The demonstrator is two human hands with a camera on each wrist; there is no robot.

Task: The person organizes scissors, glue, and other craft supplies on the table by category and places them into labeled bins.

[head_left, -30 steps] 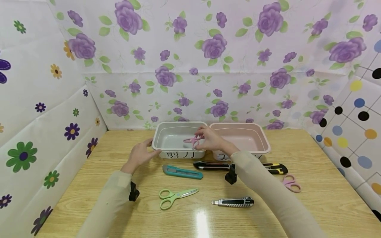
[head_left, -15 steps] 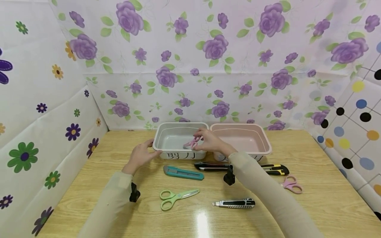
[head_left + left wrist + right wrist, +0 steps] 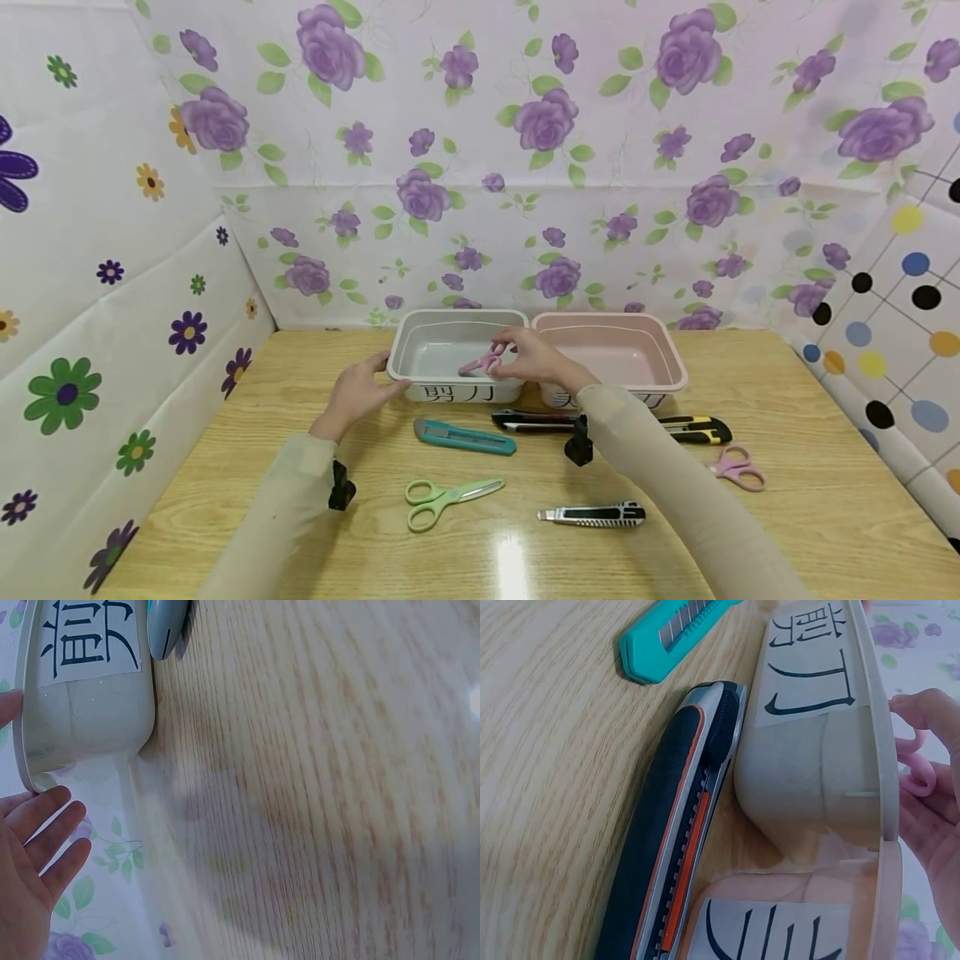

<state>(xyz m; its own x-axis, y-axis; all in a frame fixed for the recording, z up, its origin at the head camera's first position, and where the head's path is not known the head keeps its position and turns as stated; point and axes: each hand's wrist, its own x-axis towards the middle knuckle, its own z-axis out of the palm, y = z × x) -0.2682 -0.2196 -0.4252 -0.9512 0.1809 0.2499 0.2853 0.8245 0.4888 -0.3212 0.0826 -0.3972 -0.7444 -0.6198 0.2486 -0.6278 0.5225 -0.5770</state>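
Note:
Inside the grey bin [image 3: 426, 382], my right hand [image 3: 531, 357] pinches pink scissors [image 3: 487, 360] by the handles, blades pointing left and down. In the right wrist view the pink handles [image 3: 919, 771] show between thumb and fingers behind the bin's rim; the blades are hidden there. My left hand [image 3: 358, 395] rests at the bin's left front corner, thumb on the front rim and fingers against the side. The left wrist view shows those fingers [image 3: 56, 832] spread and nearly straight. A label with black characters [image 3: 806, 664] is on the bin's front.
A pink bin [image 3: 622, 358] adjoins on the right. On the table lie a teal cutter [image 3: 465, 437], a black-and-red cutter [image 3: 679, 825], a yellow-black cutter [image 3: 697, 430], a silver-black cutter [image 3: 592, 514], green scissors [image 3: 450, 500] and another pair of pink scissors [image 3: 735, 468].
The pink scissors have tilted, with their blades dipping lower into the grey bin. My right hand has lowered slightly. The left hand stays at the bin's corner, and the view has shifted a little.

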